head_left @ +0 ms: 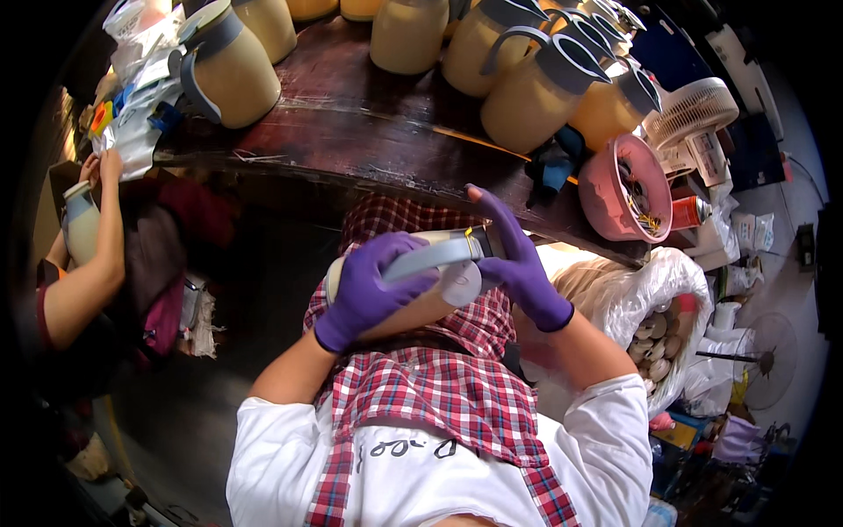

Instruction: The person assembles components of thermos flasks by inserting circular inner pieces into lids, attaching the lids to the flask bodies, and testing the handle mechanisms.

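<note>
A beige insulated jug (399,318) with a grey handle lies tilted across my lap, its top end toward the right. My left hand (378,285), in a purple glove, is wrapped round the jug near its handle. My right hand (522,263), gloved alike with one bare fingertip showing, is at the jug's top end, fingers stretched upward and thumb apart. Between the hands, a round white tag (461,284) hangs by the handle, and a small yellow piece (469,239) shows near the rim. The jug's mouth is partly hidden.
Several similar jugs (536,97) stand on the dark wooden table (351,132). A pink basin (606,198) sits at its right edge, beside a white fan (698,110). A plastic-lined sack (659,290) of round pieces is at right. At left, a co-worker's arm (101,255) is beside another jug.
</note>
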`<act>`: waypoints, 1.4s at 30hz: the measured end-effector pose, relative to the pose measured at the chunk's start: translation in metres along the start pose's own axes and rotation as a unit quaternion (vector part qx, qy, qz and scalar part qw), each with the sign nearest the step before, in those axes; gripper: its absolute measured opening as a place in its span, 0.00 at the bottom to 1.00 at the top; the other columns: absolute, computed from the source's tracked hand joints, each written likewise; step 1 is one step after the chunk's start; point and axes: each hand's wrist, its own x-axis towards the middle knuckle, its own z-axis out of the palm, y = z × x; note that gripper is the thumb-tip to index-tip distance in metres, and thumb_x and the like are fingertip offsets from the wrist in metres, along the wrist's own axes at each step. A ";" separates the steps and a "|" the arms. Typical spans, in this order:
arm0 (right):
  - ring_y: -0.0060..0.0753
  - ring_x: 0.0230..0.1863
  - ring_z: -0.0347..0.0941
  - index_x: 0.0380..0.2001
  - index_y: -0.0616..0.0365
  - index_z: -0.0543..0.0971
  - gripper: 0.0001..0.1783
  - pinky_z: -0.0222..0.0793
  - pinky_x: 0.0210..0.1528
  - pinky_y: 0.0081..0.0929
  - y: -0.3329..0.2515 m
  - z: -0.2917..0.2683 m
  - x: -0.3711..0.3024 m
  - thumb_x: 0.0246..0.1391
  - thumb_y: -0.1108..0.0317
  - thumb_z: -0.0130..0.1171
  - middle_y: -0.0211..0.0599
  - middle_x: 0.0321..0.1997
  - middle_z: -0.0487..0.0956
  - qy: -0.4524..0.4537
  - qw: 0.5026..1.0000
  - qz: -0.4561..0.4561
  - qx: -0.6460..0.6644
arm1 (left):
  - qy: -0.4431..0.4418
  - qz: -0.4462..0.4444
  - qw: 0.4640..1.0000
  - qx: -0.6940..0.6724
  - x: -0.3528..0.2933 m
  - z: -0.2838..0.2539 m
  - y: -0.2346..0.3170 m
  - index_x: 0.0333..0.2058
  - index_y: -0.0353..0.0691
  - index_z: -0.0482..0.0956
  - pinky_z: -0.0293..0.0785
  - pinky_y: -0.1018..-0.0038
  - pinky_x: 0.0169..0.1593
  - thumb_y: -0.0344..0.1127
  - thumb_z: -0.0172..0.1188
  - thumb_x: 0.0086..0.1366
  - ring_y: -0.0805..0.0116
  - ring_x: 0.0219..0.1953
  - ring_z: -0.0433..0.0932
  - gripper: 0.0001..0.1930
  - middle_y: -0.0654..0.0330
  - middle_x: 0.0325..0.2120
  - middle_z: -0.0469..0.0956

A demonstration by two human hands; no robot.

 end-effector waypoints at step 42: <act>0.42 0.56 0.77 0.49 0.64 0.82 0.14 0.68 0.62 0.33 0.104 -0.019 0.063 0.65 0.75 0.51 0.44 0.53 0.82 0.224 0.974 0.028 -0.013 | 0.479 0.157 0.717 0.482 0.211 -0.156 -0.049 0.64 0.38 0.66 0.61 0.54 0.66 0.32 0.66 0.63 0.43 0.61 0.65 0.32 0.43 0.59 0.66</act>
